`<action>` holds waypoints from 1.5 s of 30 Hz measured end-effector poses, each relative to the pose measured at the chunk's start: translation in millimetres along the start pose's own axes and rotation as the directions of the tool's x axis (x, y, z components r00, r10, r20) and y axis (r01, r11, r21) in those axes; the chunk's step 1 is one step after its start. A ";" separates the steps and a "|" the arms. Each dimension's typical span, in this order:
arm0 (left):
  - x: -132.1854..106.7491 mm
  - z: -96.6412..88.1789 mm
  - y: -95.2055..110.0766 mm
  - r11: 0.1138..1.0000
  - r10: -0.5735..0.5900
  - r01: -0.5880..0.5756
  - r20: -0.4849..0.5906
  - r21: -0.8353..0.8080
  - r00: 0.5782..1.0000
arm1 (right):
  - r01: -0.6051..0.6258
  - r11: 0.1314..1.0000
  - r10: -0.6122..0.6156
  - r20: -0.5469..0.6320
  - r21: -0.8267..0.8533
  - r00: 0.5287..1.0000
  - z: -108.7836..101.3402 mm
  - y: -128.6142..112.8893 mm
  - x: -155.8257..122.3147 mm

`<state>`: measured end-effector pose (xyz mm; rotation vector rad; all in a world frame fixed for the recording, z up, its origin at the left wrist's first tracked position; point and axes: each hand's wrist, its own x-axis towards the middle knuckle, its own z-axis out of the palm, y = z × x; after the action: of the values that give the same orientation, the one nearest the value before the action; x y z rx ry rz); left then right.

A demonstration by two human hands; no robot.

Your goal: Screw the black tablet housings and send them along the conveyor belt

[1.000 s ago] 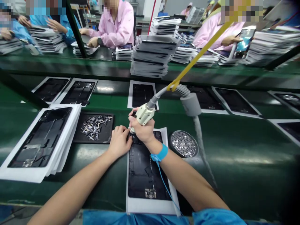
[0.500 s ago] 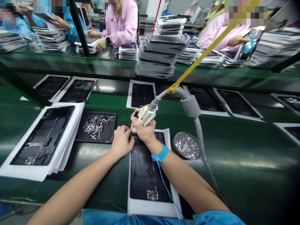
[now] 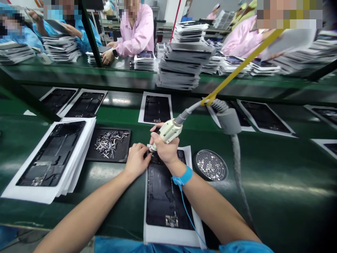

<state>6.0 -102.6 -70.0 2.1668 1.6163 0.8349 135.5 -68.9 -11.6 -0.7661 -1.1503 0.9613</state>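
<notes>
My right hand [image 3: 165, 149] is wrapped round a cream electric screwdriver [image 3: 170, 130], its tip down on the top left corner of a black panel [image 3: 162, 191] that lies on a white sheet in front of me. A grey cable runs from the tool up to a yellow strap [image 3: 244, 61]. My left hand [image 3: 136, 161] rests at the panel's top left edge, fingertips pinched close to the tool tip; what they hold is too small to make out. A blue wrist strap [image 3: 183, 176] is on my right wrist.
A black tray of small metal parts [image 3: 109, 142] and a stack of panels on white sheets [image 3: 50, 154] lie to the left. A round screw dish [image 3: 211, 165] sits right of the panel. More panels lie on the belt beyond. Other people work behind tall stacks [image 3: 184, 65].
The view has shifted slightly; my hands and the screwdriver stay at the panel's top left corner, with the tool leaning a little more to the right.
</notes>
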 end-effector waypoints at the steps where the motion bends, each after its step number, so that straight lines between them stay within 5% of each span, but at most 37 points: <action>1: 0.1 0.3 0.1 1.000 0.003 -0.003 -0.003 0.002 1.000 | 0.004 1.000 -0.004 -0.004 0.003 1.000 0.5 -0.1 -0.3; 8: 0.9 -0.2 1.4 0.999 0.042 -0.042 -0.025 0.005 0.999 | 0.082 0.996 -0.081 -0.026 0.024 0.996 -7.8 -10.4 4.1; 14: -0.3 -8.7 4.9 0.980 0.194 -0.196 -0.068 -0.017 0.979 | 0.212 0.973 -0.222 -0.121 -0.089 0.968 -70.6 -39.1 5.6; 18: 7.2 2.1 41.9 0.949 0.308 -0.304 0.055 -0.081 0.950 | 0.230 0.940 -0.292 -0.241 -0.253 0.926 -134.2 -56.2 0.1; 23: 32.5 44.2 113.4 0.927 0.374 -0.360 0.258 -0.101 0.891 | 0.178 0.916 -0.320 -0.387 -0.360 0.864 -186.0 -62.8 -6.4; 27: 56.3 73.4 149.8 0.919 0.381 -0.391 0.347 -0.043 0.857 | 0.148 0.907 -0.321 -0.417 -0.395 0.851 -196.7 -62.7 -8.3; 31: 70.1 87.5 165.4 0.911 0.360 -0.411 0.407 0.042 0.840 | 0.150 0.899 -0.328 -0.408 -0.410 0.852 -200.3 -61.0 -7.7; 45: 78.8 86.8 172.8 0.876 0.409 -0.478 0.434 0.057 0.803 | 0.155 0.873 -0.342 -0.355 -0.462 0.870 -210.4 -57.1 -9.5</action>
<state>206.6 -74.4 -19.4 2.6711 1.0078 0.3125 350.7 -104.6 -17.3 -1.0795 -1.0408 0.2881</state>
